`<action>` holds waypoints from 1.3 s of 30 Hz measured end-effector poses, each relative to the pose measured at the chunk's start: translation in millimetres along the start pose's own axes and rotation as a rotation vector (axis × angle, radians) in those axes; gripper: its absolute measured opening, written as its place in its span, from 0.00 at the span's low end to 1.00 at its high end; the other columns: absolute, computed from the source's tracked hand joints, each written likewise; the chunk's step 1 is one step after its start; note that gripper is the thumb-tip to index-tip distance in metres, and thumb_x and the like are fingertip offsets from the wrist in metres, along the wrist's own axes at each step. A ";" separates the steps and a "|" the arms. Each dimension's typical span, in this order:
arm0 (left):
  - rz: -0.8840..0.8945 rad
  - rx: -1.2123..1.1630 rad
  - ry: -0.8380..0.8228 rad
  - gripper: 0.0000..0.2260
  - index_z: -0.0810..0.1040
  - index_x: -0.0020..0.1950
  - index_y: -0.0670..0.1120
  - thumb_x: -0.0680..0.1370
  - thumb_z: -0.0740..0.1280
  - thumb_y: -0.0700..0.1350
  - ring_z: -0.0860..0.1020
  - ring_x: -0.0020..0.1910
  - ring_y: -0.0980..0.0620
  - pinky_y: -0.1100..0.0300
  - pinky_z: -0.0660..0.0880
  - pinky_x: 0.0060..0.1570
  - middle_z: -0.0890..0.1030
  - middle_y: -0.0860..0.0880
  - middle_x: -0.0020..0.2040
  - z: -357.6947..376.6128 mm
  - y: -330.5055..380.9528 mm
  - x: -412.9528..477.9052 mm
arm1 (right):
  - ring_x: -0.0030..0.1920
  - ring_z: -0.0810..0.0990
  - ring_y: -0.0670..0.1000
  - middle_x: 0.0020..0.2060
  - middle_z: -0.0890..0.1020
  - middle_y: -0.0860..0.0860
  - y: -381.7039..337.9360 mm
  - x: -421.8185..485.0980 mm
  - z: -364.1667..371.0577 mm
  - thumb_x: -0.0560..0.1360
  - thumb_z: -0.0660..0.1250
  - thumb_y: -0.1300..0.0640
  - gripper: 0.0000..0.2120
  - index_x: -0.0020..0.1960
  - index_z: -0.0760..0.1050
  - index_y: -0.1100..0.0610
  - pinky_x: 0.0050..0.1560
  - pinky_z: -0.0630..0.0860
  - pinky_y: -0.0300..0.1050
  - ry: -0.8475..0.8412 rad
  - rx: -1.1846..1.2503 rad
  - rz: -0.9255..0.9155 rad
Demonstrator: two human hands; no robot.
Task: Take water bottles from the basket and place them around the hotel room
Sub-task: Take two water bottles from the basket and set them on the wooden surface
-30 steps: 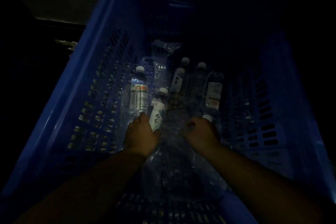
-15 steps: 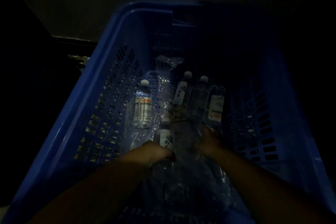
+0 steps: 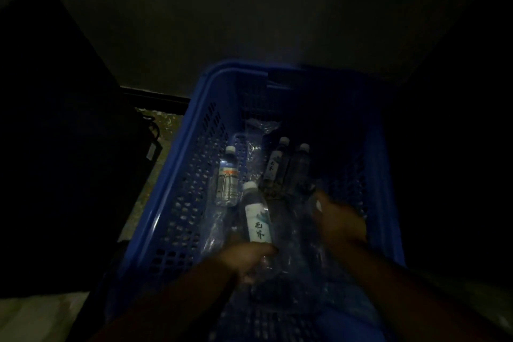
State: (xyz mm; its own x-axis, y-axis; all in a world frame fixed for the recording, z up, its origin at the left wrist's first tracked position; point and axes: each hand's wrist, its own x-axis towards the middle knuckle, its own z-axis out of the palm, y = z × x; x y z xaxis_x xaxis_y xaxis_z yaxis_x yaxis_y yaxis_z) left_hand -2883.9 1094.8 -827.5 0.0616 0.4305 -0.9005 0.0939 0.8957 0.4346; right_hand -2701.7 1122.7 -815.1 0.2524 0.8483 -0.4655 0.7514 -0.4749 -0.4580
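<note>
**1. Basket.** The blue basket point(image 3: 191, 203), with perforated walls, fills the centre of the head view. A strip of speckled floor point(image 3: 155, 133) shows past its left rim, and a dark piece of furniture point(image 3: 61, 133) stands farther left. The scene is very dim.

**2. Left grip.** Your left grip point(image 3: 245, 257) is inside the basket, toward its near end. The fingers and thumb are curled round the lower part of the white-labelled bottle point(image 3: 256, 219). That bottle's white cap point(image 3: 249, 185) points toward the far end of the basket. The label carries dark brush-style characters. You cannot tell whether the bottle is clear of the basket's bottom.

**3. Right grip.** Your right grip point(image 3: 340, 223) is inside the basket, toward the right wall, and is blurred. It sits over crumpled clear plastic wrap point(image 3: 294, 253). You cannot tell whether its fingers are apart or clamped on anything.

**4. Other bottles.** All lie in the basket with their caps toward the far end.
- The orange-banded bottle point(image 3: 228, 178) lies beside the left wall, just left of the held bottle.
- The dark labelled bottle point(image 3: 276, 166) lies farther in.
- The second dark bottle point(image 3: 299, 168) lies just to the right of the dark labelled bottle.
</note>
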 end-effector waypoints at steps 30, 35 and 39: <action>0.833 -0.235 0.382 0.36 0.69 0.61 0.48 0.58 0.75 0.27 0.79 0.54 0.46 0.52 0.79 0.49 0.81 0.44 0.53 -179.0 79.1 -782.1 | 0.30 0.82 0.46 0.28 0.83 0.49 -491.4 -564.2 -398.7 0.68 0.72 0.45 0.13 0.36 0.76 0.55 0.30 0.76 0.40 -0.442 0.472 -0.901; 0.786 -0.373 0.495 0.36 0.70 0.63 0.47 0.59 0.77 0.30 0.78 0.58 0.45 0.48 0.77 0.57 0.79 0.44 0.58 -246.5 10.0 -814.2 | 0.41 0.83 0.50 0.43 0.82 0.53 -538.0 -636.9 -323.2 0.62 0.75 0.43 0.21 0.47 0.76 0.54 0.41 0.81 0.46 -0.611 0.345 -1.020; 0.764 -0.370 0.595 0.41 0.71 0.62 0.48 0.51 0.81 0.41 0.80 0.55 0.50 0.52 0.78 0.56 0.81 0.48 0.56 -328.0 -44.3 -840.8 | 0.43 0.83 0.43 0.52 0.81 0.47 -597.3 -699.2 -263.5 0.61 0.75 0.40 0.34 0.64 0.71 0.49 0.39 0.78 0.35 -0.692 0.227 -1.197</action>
State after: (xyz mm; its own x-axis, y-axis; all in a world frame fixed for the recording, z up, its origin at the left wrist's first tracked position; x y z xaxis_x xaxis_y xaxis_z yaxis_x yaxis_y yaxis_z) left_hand -3265.8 729.7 -94.4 -0.5336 0.7936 -0.2925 -0.0816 0.2960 0.9517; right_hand -3166.4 875.0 -16.5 -0.8613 0.5060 0.0458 0.1639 0.3620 -0.9177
